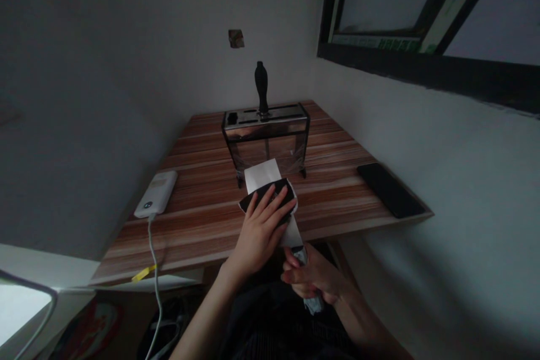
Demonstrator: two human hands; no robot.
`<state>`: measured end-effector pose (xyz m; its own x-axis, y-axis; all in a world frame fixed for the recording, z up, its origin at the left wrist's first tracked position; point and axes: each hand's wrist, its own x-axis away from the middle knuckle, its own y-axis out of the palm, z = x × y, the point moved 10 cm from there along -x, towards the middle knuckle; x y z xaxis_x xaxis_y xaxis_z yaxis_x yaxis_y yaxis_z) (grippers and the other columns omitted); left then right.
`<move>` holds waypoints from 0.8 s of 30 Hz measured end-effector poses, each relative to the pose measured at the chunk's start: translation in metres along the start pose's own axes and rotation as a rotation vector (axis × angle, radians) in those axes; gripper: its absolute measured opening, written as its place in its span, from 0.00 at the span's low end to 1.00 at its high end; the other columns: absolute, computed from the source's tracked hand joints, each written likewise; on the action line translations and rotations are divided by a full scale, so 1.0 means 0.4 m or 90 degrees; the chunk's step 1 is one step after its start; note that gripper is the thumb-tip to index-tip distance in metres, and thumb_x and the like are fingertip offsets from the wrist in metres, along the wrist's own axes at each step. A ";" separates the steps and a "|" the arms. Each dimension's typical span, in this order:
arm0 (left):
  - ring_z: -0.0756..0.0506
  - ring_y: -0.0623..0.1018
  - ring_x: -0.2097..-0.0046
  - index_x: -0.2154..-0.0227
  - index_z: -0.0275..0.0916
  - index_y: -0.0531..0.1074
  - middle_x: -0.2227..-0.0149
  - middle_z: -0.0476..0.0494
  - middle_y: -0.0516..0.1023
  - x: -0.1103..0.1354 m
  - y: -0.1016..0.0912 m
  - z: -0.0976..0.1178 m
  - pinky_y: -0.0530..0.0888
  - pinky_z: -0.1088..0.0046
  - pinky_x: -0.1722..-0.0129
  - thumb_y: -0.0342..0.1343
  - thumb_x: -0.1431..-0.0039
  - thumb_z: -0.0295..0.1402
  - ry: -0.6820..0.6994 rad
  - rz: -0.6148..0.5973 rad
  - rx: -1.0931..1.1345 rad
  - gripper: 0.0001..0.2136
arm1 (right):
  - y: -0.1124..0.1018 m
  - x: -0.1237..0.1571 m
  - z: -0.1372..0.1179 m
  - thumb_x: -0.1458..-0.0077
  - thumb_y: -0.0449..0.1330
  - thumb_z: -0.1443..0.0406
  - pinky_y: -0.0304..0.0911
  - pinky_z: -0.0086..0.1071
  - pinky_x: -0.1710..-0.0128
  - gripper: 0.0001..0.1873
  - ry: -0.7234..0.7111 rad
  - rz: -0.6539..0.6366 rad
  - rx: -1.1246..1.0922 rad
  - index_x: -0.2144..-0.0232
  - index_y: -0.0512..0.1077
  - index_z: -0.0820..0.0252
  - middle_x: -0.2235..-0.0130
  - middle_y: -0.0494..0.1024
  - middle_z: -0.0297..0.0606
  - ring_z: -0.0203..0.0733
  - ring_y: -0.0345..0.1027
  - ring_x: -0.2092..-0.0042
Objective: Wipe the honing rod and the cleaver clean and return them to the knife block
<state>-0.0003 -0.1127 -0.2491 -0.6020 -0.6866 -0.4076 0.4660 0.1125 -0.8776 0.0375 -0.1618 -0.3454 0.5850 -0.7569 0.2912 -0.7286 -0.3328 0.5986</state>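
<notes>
My left hand [261, 230] lies flat, fingers spread and open, on a dark cloth [253, 198]. The cloth covers part of a broad pale blade [262, 174], apparently a cleaver, which sticks out over the front edge of the wooden table [202, 214]. My right hand [310, 278] is closed round the handle end of this knife, below the table edge and close to my body. Just behind the blade stands a metal knife block [265, 135] with one black-handled knife [261, 85] upright in a slot.
A white power bank [157, 193] lies at the table's left, and its cable [154, 270] hangs over the front edge. A black phone [390, 189] lies at the right edge. Walls close in behind and to the right, with a dark-framed window [422, 62] above.
</notes>
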 end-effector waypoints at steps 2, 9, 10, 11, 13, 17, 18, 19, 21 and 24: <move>0.44 0.44 0.31 0.38 0.46 0.55 0.33 0.45 0.52 -0.012 -0.009 -0.018 0.43 0.52 0.35 0.43 0.34 0.28 -0.009 0.016 -0.005 0.22 | -0.005 -0.002 0.018 0.69 0.74 0.59 0.38 0.20 0.90 0.28 0.021 -0.006 0.005 0.76 0.57 0.57 0.84 0.60 0.16 0.19 0.42 0.88; 0.44 0.45 0.31 0.38 0.45 0.55 0.33 0.43 0.52 -0.051 -0.034 -0.073 0.44 0.52 0.35 0.42 0.33 0.30 -0.027 0.061 -0.014 0.22 | -0.023 0.000 0.040 0.69 0.74 0.59 0.36 0.20 0.90 0.28 0.053 0.019 0.037 0.74 0.58 0.57 0.84 0.59 0.16 0.20 0.42 0.87; 0.44 0.45 0.31 0.38 0.45 0.55 0.33 0.44 0.52 -0.057 -0.039 -0.082 0.44 0.52 0.35 0.42 0.33 0.30 -0.031 0.068 -0.015 0.22 | -0.024 0.000 0.042 0.70 0.74 0.59 0.36 0.20 0.89 0.28 0.054 0.022 0.033 0.74 0.58 0.57 0.84 0.59 0.16 0.19 0.42 0.87; 0.44 0.45 0.31 0.38 0.45 0.55 0.33 0.44 0.52 -0.062 -0.045 -0.089 0.44 0.52 0.35 0.42 0.33 0.30 -0.036 0.074 -0.015 0.21 | -0.024 0.000 0.044 0.70 0.75 0.60 0.37 0.19 0.89 0.29 0.052 0.023 0.025 0.75 0.58 0.57 0.84 0.60 0.16 0.19 0.42 0.87; 0.44 0.45 0.31 0.38 0.45 0.55 0.33 0.44 0.52 -0.071 -0.055 -0.104 0.44 0.51 0.35 0.42 0.33 0.30 -0.044 0.084 -0.017 0.21 | -0.020 -0.003 0.047 0.70 0.75 0.61 0.39 0.19 0.89 0.29 0.044 0.012 0.008 0.76 0.57 0.58 0.83 0.61 0.17 0.18 0.43 0.87; 0.44 0.46 0.31 0.38 0.45 0.55 0.33 0.43 0.52 -0.080 -0.068 -0.121 0.45 0.51 0.35 0.42 0.33 0.30 -0.053 0.093 -0.014 0.21 | -0.012 -0.006 0.048 0.69 0.74 0.63 0.40 0.19 0.89 0.28 0.036 -0.017 -0.010 0.77 0.57 0.58 0.83 0.62 0.17 0.18 0.43 0.88; 0.44 0.46 0.31 0.38 0.45 0.55 0.33 0.44 0.52 -0.081 -0.070 -0.124 0.45 0.51 0.35 0.42 0.33 0.30 -0.055 0.095 -0.014 0.21 | -0.011 -0.006 0.048 0.68 0.74 0.63 0.39 0.19 0.89 0.27 0.037 -0.021 -0.011 0.77 0.57 0.58 0.83 0.62 0.17 0.18 0.43 0.88; 0.44 0.46 0.31 0.38 0.46 0.55 0.33 0.44 0.52 -0.080 -0.070 -0.125 0.45 0.51 0.35 0.42 0.33 0.30 -0.058 0.097 -0.014 0.21 | -0.012 -0.005 0.047 0.68 0.74 0.63 0.39 0.19 0.89 0.27 0.038 -0.022 -0.013 0.77 0.57 0.58 0.84 0.61 0.17 0.18 0.42 0.88; 0.44 0.46 0.31 0.37 0.46 0.54 0.33 0.44 0.52 -0.078 -0.071 -0.126 0.45 0.51 0.35 0.42 0.33 0.30 -0.061 0.101 -0.018 0.21 | -0.014 -0.003 0.048 0.66 0.74 0.64 0.38 0.19 0.89 0.25 0.041 -0.026 -0.010 0.76 0.59 0.58 0.84 0.62 0.17 0.19 0.42 0.88; 0.44 0.46 0.31 0.37 0.45 0.55 0.33 0.43 0.53 -0.070 -0.065 -0.121 0.45 0.51 0.35 0.42 0.33 0.30 -0.058 0.099 -0.024 0.21 | -0.012 -0.001 0.047 0.64 0.72 0.64 0.39 0.19 0.89 0.23 0.040 -0.036 -0.007 0.74 0.60 0.59 0.84 0.62 0.18 0.19 0.42 0.87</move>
<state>-0.0270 -0.0617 -0.2272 -0.4627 -0.7205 -0.5164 0.5231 0.2484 -0.8153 0.0342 -0.1706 -0.3626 0.6467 -0.7003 0.3023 -0.6898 -0.3677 0.6237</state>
